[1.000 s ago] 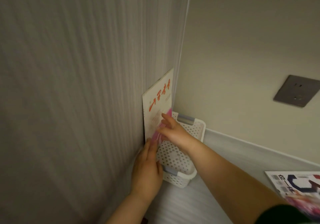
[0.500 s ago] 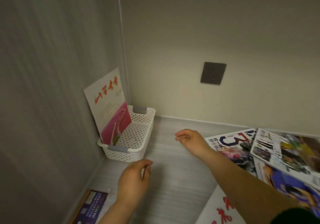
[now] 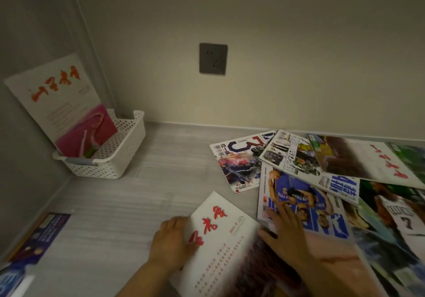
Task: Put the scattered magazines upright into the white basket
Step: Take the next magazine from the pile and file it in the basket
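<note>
The white perforated basket (image 3: 119,158) sits in the far left corner. One white-and-pink magazine (image 3: 64,103) stands upright in it, leaning on the left wall. A white magazine with red characters (image 3: 220,237) lies on the floor in front of me. My left hand (image 3: 170,244) grips its left edge. My right hand (image 3: 285,234) presses flat on its right side, fingers spread. Several more magazines (image 3: 310,177) lie overlapping on the right.
A blue magazine (image 3: 34,244) lies along the left wall near the bottom edge. A dark wall socket (image 3: 213,58) sits on the back wall. Bare grey floor (image 3: 149,193) stretches between the basket and the pile.
Both hands left the magazine standing in the basket and came back toward me to the white magazine with red characters. The view swung right and down.
</note>
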{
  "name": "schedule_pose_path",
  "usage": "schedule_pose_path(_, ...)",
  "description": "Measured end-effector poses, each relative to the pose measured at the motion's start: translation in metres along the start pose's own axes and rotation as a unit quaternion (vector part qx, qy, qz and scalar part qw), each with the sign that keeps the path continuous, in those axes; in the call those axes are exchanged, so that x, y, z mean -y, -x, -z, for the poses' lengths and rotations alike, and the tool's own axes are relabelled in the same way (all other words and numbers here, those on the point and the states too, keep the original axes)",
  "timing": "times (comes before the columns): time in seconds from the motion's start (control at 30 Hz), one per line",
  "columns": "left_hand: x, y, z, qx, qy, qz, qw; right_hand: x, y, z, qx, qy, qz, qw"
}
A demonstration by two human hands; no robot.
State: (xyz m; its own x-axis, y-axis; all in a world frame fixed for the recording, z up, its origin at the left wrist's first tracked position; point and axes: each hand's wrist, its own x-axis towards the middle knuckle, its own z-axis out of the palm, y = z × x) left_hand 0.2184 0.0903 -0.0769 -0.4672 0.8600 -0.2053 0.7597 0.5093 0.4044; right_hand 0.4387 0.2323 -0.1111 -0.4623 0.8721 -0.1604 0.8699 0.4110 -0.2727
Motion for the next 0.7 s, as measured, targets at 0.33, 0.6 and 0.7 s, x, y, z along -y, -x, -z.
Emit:
schedule_pose_path(0.33,-0.01,-0.003,0.017,0.118,-0.06,0.169,0.977,-0.006,0.006,-0.001,0.011,-0.018,0.043,0.999)
schedule_pose_path(0.6,-0.005,0.007,0.018,0.057,0.014,0.165,0.985,-0.005,0.007,0.004,0.015,-0.037,0.044,0.998)
schedule_pose_path(0.7,-0.011,0.014,0.026,-0.013,0.094,0.141,0.985,-0.001,0.004,0.011,0.024,-0.085,0.051,0.995)
